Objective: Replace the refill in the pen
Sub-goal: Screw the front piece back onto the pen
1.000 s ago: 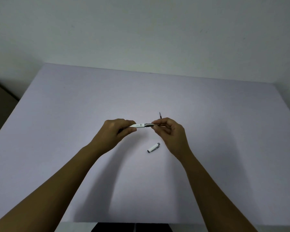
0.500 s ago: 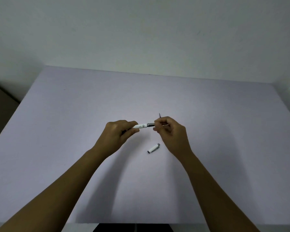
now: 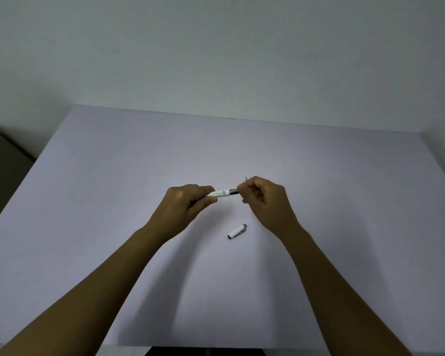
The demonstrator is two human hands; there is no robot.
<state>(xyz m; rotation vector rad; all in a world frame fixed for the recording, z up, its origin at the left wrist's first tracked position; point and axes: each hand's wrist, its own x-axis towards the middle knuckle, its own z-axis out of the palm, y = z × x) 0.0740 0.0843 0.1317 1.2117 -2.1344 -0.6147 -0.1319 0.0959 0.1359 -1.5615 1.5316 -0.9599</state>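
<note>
Pen (image 3: 222,193) up over the desk (image 3: 344,201), just beyond the cap (image 3: 237,231). Left hand (image 3: 184,209) closed around the barrel, right hand (image 3: 263,199) fingers (image 3: 242,189) pinched tight at the metal collar. Best twisted with the barrel locked steady, pulling straight along the axis, no bending.

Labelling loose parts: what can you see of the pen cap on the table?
The pen cap is a short white tube, plastic by its look, with a grey metallic tip at its far right end and a dark open mouth at its near left end. It lies flat and slanted on the pale table, below the gap between the two hands. Nothing touches it but the table. Whether it has a clip cannot be told.
</note>
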